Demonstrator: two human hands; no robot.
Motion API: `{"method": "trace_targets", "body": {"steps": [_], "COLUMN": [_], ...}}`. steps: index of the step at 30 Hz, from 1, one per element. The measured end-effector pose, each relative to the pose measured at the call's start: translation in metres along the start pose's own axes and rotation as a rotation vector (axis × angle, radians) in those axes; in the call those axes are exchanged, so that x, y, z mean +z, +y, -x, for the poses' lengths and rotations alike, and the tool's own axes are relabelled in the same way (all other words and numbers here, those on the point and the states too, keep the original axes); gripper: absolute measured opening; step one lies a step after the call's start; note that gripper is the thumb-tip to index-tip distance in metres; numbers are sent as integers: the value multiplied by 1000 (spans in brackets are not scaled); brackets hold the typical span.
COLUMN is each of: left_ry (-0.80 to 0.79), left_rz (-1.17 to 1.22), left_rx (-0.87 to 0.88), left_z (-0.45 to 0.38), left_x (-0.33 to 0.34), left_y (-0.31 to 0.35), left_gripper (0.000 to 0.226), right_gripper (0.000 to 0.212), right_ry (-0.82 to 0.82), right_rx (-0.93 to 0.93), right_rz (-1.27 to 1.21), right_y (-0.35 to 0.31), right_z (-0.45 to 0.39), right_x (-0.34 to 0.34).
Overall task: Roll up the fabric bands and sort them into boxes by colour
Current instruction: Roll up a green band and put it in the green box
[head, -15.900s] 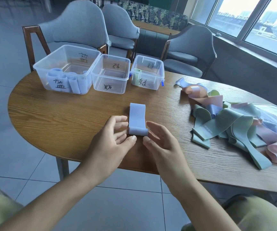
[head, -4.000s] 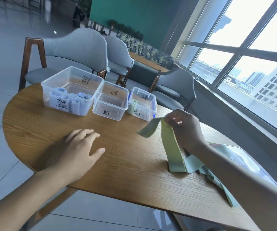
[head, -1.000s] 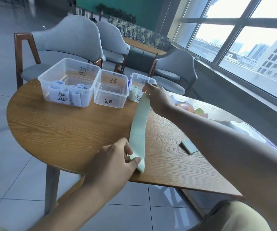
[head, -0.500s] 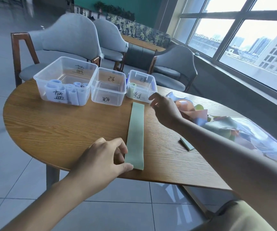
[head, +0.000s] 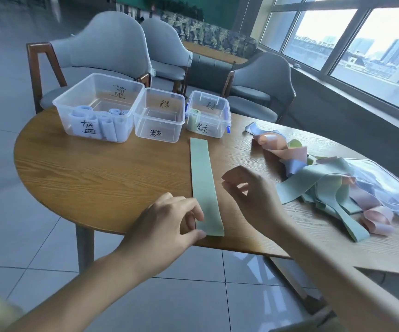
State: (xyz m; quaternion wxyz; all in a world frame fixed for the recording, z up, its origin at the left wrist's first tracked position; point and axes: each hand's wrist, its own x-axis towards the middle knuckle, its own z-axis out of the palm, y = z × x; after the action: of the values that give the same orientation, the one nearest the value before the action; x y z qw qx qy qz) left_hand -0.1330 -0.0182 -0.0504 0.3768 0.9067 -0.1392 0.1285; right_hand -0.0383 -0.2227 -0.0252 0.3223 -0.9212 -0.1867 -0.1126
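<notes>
Green band (head: 204, 183) lies flat on the desk (head: 97, 178); left hand (head: 169, 221) pinches its near end, right hand (head: 248, 195) hovers released, so rolling likely comes next.

We seem to be in an office lounge or café corner; grey upholstered chairs (head: 105, 51) ring a round wooden table (head: 102, 178); a leaf-patterned bench (head: 208, 34) lines the green wall; tall windows (head: 351, 37) overlook city buildings; the floor is tiled.
</notes>
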Motion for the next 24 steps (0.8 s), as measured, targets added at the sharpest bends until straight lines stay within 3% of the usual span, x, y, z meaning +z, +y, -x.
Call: {"method": "trace_targets", "body": {"steps": [13,24], "left_ry": [-23,-35], "left_rz": [-68,-144], "left_rx": [128,160], "left_z": [0,-2], "left_x": [-3,1], "left_y": [1,4], "left_gripper": [16,12], "right_gripper": [11,3], "right_ry": [-168,-176], "right_rx": [-59,-168], "right_rz": [-71,-6], "right_y": [-13,-4], "right_z": [65,70], "right_x": [-7,-5]}}
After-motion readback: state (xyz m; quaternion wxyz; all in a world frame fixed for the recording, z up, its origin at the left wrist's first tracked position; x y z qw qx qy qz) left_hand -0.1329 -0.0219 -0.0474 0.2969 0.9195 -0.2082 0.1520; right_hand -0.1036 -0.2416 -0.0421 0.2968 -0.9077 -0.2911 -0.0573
